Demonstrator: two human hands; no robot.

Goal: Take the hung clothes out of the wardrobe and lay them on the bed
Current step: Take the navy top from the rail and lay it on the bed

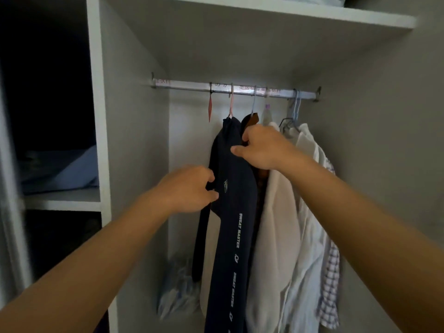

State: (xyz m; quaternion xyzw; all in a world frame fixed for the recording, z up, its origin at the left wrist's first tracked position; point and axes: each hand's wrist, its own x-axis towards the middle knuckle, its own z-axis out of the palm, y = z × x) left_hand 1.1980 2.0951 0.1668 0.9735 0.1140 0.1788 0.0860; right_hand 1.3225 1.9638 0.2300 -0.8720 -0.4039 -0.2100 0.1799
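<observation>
Both hands grip the navy printed garment (230, 212): left hand (186, 188) at nine o'clock, right hand (260, 150) at one. Cream (274, 224) and white shirts (310, 212) crowd its three o'clock side on the metal rail (187, 87).

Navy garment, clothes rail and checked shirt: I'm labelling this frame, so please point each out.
Navy garment (236, 205): head view, on its front panel.
Clothes rail (187, 85): head view, on a bare stretch.
Checked shirt (332, 280): head view, on its hanging edge.
</observation>
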